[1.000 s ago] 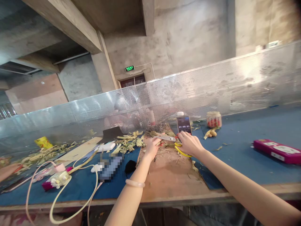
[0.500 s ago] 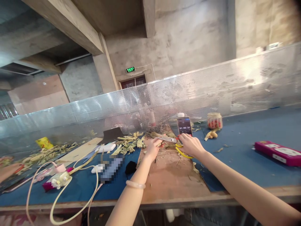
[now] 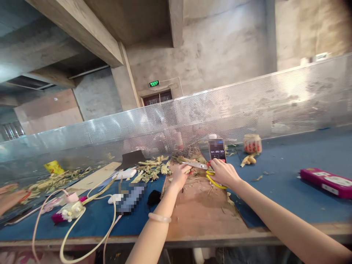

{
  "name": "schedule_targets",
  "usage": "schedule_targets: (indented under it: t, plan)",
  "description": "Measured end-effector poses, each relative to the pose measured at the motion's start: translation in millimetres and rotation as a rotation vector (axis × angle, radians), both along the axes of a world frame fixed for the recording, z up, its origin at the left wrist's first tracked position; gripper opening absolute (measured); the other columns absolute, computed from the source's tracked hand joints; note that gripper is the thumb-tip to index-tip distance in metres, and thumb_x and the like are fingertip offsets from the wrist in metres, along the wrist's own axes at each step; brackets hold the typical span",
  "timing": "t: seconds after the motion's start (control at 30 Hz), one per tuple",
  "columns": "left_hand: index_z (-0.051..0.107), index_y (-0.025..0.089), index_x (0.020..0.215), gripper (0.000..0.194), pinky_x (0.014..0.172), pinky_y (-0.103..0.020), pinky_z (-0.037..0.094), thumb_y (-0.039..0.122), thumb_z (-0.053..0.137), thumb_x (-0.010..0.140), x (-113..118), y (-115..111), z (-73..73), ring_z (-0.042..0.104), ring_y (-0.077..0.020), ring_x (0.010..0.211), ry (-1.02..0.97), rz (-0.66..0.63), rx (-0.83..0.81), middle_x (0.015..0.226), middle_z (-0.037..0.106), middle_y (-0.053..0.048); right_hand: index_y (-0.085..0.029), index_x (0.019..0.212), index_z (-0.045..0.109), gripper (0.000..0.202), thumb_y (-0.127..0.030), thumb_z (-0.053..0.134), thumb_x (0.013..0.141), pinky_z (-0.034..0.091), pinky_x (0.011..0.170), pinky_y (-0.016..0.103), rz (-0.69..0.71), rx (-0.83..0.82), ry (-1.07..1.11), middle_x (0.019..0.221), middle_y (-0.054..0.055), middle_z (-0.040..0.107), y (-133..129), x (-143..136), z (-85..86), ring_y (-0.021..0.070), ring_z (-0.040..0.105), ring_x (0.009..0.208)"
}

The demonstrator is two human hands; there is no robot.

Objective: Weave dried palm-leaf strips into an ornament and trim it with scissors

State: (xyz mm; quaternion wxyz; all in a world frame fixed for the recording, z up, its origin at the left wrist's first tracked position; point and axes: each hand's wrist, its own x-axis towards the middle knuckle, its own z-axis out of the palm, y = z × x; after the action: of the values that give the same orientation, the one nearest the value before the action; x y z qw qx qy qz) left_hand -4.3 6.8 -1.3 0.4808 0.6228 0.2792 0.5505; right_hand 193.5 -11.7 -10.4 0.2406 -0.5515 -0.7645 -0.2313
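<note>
My right hand (image 3: 224, 172) is closed on a pair of scissors (image 3: 198, 166) with yellow handles. The metal blades point left, over the fingertips of my left hand (image 3: 180, 176). My left hand is closed in a pinch, and what lies between its fingers is too small to make out. Both hands are above a brown board (image 3: 203, 216). Dried plant scraps (image 3: 189, 152) lie on the board's far end, beyond my hands. Directly behind my right hand a phone (image 3: 217, 149) stands upright with a running timer.
More dried leaves (image 3: 154, 169) lie left of the board, near a dark cloth-like lump (image 3: 153, 197). A plugged power strip (image 3: 70, 212) and looping cables occupy the left. Another person's hand (image 3: 13, 198) is at far left. A jar (image 3: 252, 143) and magenta case (image 3: 327, 183) stand right.
My hands stay almost in place, with the scissors still in my right hand. The phone timer has advanced one second. The other person's hand at far left has shifted. The view has tilted slightly.
</note>
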Motion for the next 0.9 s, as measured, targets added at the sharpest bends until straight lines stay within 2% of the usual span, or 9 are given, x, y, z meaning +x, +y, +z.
schedule_targets:
  t: [0.13, 0.5, 0.9]
  plan:
    - [0.07, 0.02, 0.094, 0.028, 0.06, -0.025, 0.041, 0.025, 0.06, 0.068, 0.4, 1.1, -0.8, 0.054, -0.0137, 0.07, -0.007, 0.006, -0.003, 0.101, 0.065, -0.007, -0.017, 0.097, 0.052, 0.031, -0.042, 0.051, 0.079, 0.037, 0.059, 0.025, 0.012, 0.011, -0.006, 0.098, 0.008, 0.056, 1.5, 1.5, -0.3, 0.0216, 0.054, 0.09]
    - [0.07, 0.019, 0.096, 0.03, 0.055, -0.02, 0.036, 0.023, 0.062, 0.067, 0.7, 3.2, -1.7, 0.049, -0.0106, 0.066, -0.07, -0.049, -0.051, 0.093, 0.065, -0.007, -0.018, 0.099, 0.051, 0.033, -0.044, 0.05, 0.079, 0.037, 0.058, 0.025, 0.002, -0.021, 0.012, 0.098, 0.008, 0.055, -2.4, -1.3, 2.5, 0.022, 0.054, 0.091]
    - [0.07, 0.021, 0.095, 0.028, 0.055, -0.021, 0.036, 0.021, 0.06, 0.069, 0.0, 4.1, -2.9, 0.049, -0.0105, 0.065, -0.04, -0.062, -0.047, 0.093, 0.066, -0.005, -0.017, 0.092, 0.053, 0.027, -0.041, 0.051, 0.079, 0.036, 0.056, 0.025, 0.026, 0.007, -0.016, 0.093, 0.007, 0.057, 0.8, 1.3, 1.0, 0.021, 0.056, 0.086]
